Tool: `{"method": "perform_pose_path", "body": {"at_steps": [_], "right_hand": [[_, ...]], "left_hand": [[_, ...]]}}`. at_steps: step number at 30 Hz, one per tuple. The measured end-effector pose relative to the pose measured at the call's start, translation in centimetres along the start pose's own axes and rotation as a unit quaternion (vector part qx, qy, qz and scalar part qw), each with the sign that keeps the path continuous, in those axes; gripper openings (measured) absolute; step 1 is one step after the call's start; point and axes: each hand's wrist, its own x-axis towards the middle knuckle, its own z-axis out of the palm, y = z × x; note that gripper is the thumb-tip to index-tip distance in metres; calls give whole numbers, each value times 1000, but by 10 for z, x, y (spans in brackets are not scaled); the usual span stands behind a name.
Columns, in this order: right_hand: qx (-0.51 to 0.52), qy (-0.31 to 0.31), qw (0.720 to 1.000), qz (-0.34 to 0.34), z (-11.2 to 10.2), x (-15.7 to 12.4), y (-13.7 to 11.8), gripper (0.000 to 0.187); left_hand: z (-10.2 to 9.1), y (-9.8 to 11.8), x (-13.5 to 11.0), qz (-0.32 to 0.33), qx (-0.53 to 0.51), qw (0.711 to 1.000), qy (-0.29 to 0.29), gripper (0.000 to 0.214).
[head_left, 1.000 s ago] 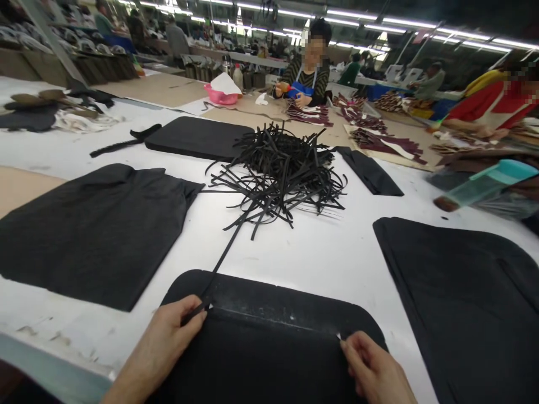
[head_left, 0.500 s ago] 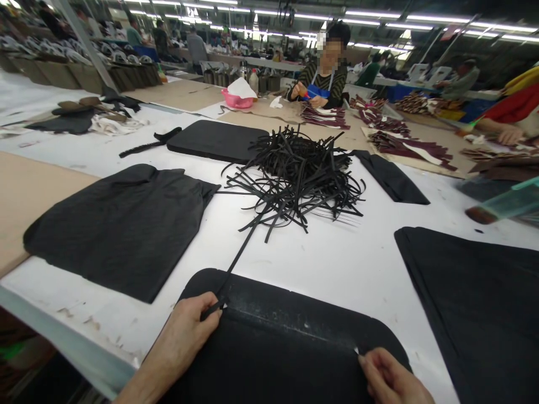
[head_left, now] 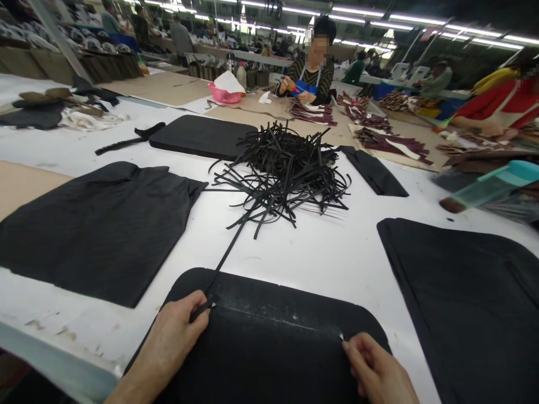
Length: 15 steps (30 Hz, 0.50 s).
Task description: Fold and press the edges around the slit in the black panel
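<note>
A black panel (head_left: 261, 359) with rounded corners lies in front of me, a pale chalky line running across its upper part. At the left end of that line, my left hand (head_left: 181, 325) is closed in a pinch on a narrow black strip (head_left: 225, 255). The strip runs from these fingers up toward a tangled heap of black strips (head_left: 286, 163). A small white tip shows beside the left fingertips. My right hand (head_left: 374, 362) is pinched at the line's right end, with a tiny white bit at its fingertips; what it grips is too small to name.
Black fabric pieces lie left (head_left: 101, 224) and right (head_left: 467, 297) of the panel. Behind are a dark padded slab (head_left: 202, 134), a folded black piece (head_left: 374, 171) and a teal-lidded bottle (head_left: 484, 185). A co-worker (head_left: 311, 73) sits across the table, another person at the right.
The whole view has shifted, so the table and its things appear farther left. Both hands keep their pinches at nearly the same spots on the panel.
</note>
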Motion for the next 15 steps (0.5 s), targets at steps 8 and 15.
{"method": "perform_pose_path", "body": {"at_steps": [8, 15], "right_hand": [[-54, 93, 994, -31, 5, -6, -3, 29], [-88, 135, 985, -63, 1, -19, -10, 25]], "left_hand": [[2, 5, -7, -19, 106, 994, 1, 16], [-1, -17, -4, -10, 20, 999, 44, 31]]}}
